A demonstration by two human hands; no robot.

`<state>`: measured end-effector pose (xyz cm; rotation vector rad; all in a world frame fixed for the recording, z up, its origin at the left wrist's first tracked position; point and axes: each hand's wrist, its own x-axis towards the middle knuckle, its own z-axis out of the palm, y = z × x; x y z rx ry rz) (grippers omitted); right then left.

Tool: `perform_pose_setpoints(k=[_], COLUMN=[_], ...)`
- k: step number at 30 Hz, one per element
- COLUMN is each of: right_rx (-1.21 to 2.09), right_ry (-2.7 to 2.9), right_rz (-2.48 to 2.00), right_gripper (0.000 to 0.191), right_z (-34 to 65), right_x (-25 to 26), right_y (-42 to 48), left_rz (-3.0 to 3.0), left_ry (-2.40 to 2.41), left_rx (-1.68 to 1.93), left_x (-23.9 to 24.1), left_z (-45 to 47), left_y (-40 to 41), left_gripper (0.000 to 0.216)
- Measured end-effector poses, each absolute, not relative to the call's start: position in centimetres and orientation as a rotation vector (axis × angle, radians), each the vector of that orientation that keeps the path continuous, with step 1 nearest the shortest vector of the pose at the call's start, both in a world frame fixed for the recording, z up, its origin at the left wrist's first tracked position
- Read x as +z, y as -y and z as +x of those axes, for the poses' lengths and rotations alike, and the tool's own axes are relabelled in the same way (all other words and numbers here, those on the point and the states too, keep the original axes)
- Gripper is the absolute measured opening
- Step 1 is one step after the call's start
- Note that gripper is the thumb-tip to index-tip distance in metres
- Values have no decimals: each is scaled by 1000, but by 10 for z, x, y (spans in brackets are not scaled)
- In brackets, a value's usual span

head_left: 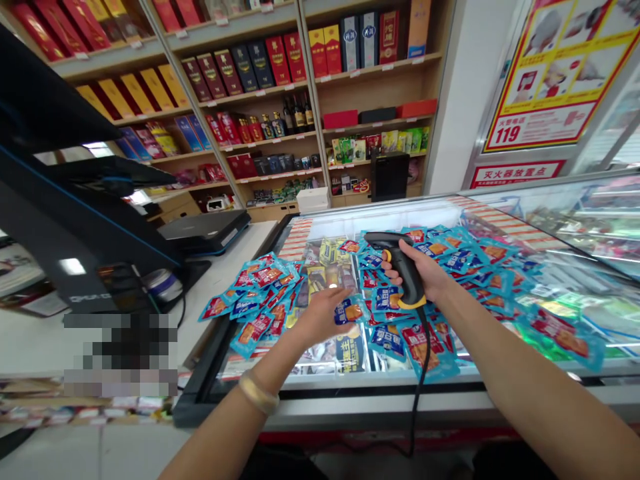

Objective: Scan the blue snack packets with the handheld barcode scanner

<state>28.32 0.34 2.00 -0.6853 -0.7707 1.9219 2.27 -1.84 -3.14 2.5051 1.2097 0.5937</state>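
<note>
My right hand is wrapped round the grip of a black barcode scanner with a yellow trigger, its head pointing left and down. My left hand holds one small blue snack packet just under the scanner's head, fingers curled round it. Many more blue and red snack packets lie spread over the glass lid of a chest freezer. A separate heap of the same packets lies to the left of my left hand. The scanner's black cable hangs down over the freezer's front edge.
A black till screen and stand fills the left, on a white counter with a flat black device. Shelves of boxed goods and bottles line the back wall. A red and yellow poster hangs at the right.
</note>
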Motion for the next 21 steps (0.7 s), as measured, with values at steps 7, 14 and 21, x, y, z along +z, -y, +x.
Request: perform_pose_setpoints(k=[7,14,21], right_rx=[1946,1968,2053], right_ry=[728,734,801], right_rz=[-633,-637,-737], right_gripper=[38,36,34], right_z=[279,274,271], right_x=[17,14,19], right_y=[-2,0,8], left_rz=[1596,700,670], left_ry=[-1291,-921,-917], left_rx=[1163,1259,1259], left_x=[-17,-20,-26], left_z=[37,69,68], left_y=[-14,-24,-17], left_gripper=[42,38,36])
